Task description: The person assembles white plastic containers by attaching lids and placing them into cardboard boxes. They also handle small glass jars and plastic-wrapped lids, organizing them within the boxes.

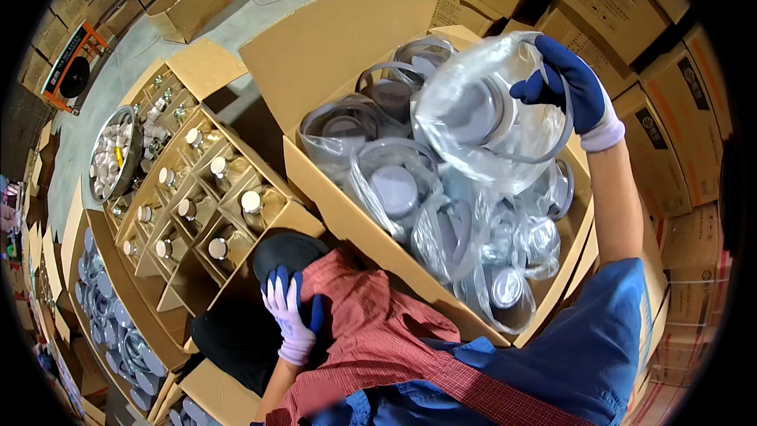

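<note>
A grey concrete floor (251, 4) spread across the room, with stacked cartons (678, 110) crowding its right side. Next in size, an open carton (339, 35) stood before the person, filled with bagged grey lids; to its left, a divided carton (293, 214) kept glass bottles in cells. A round metal bowl (124, 186) of small white pieces sat at that carton's far-left edge. Above the open carton hung a clear plastic bag (505, 146), its edge gripped by the right hand's (572, 87) curled fingers. The left hand (292, 308), loosely spread, rested by the knee, nothing visible in it.
</note>
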Available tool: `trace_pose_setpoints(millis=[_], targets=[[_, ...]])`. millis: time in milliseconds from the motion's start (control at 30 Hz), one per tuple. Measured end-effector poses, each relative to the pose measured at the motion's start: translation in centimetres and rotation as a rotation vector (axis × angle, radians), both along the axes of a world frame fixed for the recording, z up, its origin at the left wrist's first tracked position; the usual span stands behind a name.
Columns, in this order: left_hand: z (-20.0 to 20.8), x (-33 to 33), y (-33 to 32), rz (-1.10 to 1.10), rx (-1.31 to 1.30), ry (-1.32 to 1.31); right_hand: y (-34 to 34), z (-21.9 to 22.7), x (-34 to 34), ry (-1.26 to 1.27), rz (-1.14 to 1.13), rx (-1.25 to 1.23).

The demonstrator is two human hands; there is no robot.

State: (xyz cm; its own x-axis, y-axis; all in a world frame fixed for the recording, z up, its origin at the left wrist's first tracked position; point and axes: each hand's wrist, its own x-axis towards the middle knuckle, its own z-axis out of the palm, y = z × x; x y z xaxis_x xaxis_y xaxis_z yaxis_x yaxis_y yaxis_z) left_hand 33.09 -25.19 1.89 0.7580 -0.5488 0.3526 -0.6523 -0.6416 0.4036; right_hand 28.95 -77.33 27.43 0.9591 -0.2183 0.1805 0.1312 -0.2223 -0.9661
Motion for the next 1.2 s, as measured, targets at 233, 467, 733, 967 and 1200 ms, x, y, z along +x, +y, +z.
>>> trace_pose_setpoints(millis=[233, 467, 733, 967, 1200], targets=[[-1.7, 0.7, -0.4, -0.009, 0.000, -0.002, -5.8, -0.2, 5.0, 0.151, -0.453, 0.191], [-2.6, 0.7, -0.6, -0.048, 0.057, 0.024, -14.2, -3.9, 11.8, 0.790, -0.626, -0.450], [-1.1, 0.3, -0.4, -0.024, 0.073, 0.103, -9.2, -20.3, 22.4, 0.283, -0.449, -1.721], [0.3, -0.6, 0.2, 0.055, 0.052, 0.107, -4.2, -16.4, 21.7, 0.657, -0.322, -1.643], [4.7, 2.6, 0.5, -0.014, -0.112, -0.068, 6.9, 11.5, 6.2, 0.035, -0.366, -0.858]])
